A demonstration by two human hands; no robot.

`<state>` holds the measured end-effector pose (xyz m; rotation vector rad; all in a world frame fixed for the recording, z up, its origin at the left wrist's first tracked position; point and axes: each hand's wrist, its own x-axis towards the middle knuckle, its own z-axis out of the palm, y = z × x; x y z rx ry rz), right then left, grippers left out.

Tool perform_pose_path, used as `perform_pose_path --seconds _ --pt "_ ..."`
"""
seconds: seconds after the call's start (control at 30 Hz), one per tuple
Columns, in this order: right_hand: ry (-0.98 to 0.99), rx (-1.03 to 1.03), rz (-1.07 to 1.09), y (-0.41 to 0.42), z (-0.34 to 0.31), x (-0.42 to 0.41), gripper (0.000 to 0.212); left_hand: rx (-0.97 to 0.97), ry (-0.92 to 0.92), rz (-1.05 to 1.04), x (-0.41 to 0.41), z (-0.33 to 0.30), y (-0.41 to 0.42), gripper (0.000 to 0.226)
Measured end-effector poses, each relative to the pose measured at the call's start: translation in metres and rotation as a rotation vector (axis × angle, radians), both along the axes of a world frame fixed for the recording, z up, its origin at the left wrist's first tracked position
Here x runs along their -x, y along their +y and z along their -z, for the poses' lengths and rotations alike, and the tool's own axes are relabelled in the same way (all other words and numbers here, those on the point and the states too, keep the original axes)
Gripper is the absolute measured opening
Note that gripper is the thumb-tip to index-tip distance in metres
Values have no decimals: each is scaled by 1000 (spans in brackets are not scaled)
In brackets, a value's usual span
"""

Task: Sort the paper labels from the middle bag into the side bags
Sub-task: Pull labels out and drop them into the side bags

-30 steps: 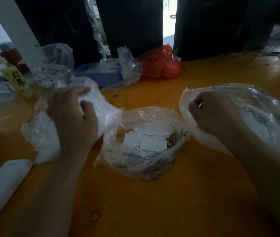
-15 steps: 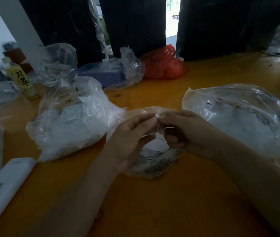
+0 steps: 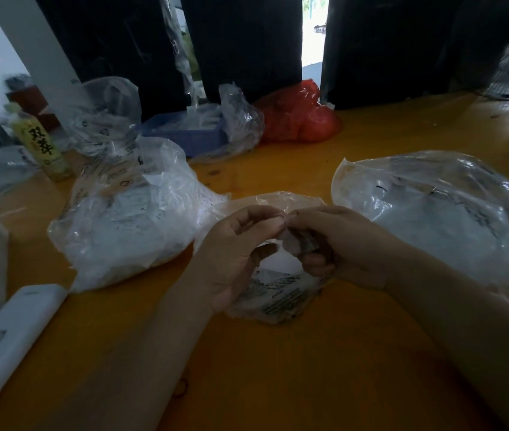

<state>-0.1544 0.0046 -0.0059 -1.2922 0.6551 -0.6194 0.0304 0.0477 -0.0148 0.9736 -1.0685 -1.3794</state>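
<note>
Both my forearms angle inward over the orange surface (image 3: 278, 384); my left hand (image 3: 234, 253) and right hand (image 3: 340, 244) meet fingertip to fingertip above the middle bag (image 3: 278, 293), each grip pinching paper labels (image 3: 298, 244). Side bags sit beyond: left bag (image 3: 128, 219), right bag (image 3: 440, 213).

Two bare forearms, no sleeves in view; left hand (image 3: 234, 253), right hand (image 3: 345, 244), both ringless

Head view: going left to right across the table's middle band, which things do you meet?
White remote → left bag → left hand → right hand → right bag.
</note>
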Motion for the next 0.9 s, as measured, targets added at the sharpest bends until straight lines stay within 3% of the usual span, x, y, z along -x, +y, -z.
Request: perform_pose_path --seconds 0.23,0.4,0.7,0.8,0.9 --pt "-17 -4 130 -2 0 -4 57 -3 152 -146 -3 2 -4 27" --pt "144 377 337 -1 8 -5 19 -16 223 -192 -5 1 -4 31" --pt "349 701 486 0 7 -5 23 -16 -170 -125 -3 2 1 24" --pt "412 751 420 2 4 -7 19 -11 -200 -133 -2 0 4 13" --pt "316 678 390 2 4 -7 6 -22 -178 -213 -2 0 3 15"
